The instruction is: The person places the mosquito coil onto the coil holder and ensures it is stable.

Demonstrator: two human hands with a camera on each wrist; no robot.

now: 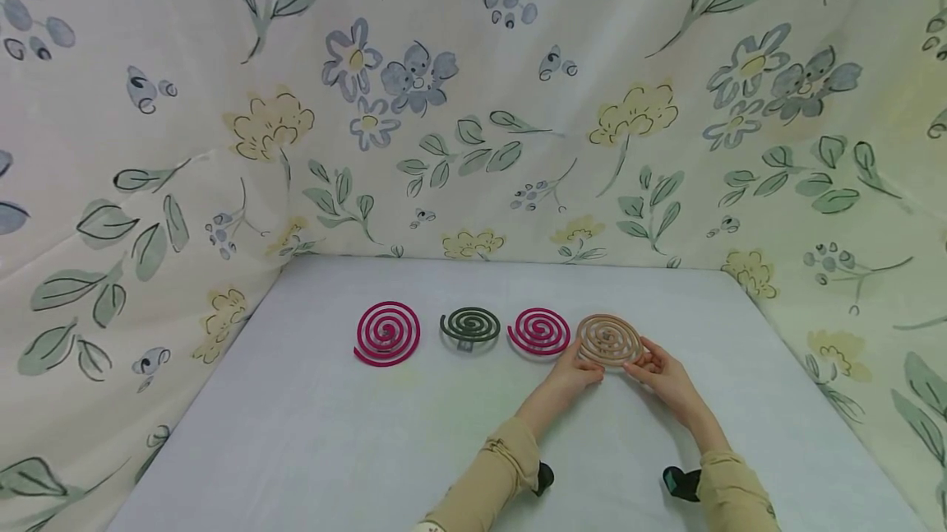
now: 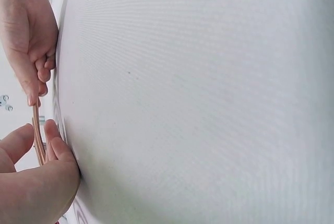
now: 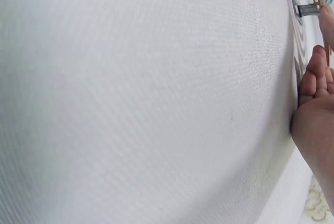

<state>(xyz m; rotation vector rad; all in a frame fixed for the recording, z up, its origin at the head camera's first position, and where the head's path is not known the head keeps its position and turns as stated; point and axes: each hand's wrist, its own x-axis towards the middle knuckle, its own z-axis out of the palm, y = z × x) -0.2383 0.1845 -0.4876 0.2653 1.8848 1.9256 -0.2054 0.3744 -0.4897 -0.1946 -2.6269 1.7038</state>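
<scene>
A tan mosquito coil lies flat at the right end of a row of coils. My left hand pinches its near left edge, and my right hand pinches the right edge. From the left wrist, the coil shows edge-on, slightly above the table, between the left hand and the right hand. Under the coil in the right wrist view is a small grey metal stand; the right hand's lower fingers are close over the cloth there.
Left of the tan coil is a magenta coil, close beside the left hand. Further left are a dark green coil on a small metal stand and a larger magenta coil. A white cloth covers the table; a floral curtain hangs behind.
</scene>
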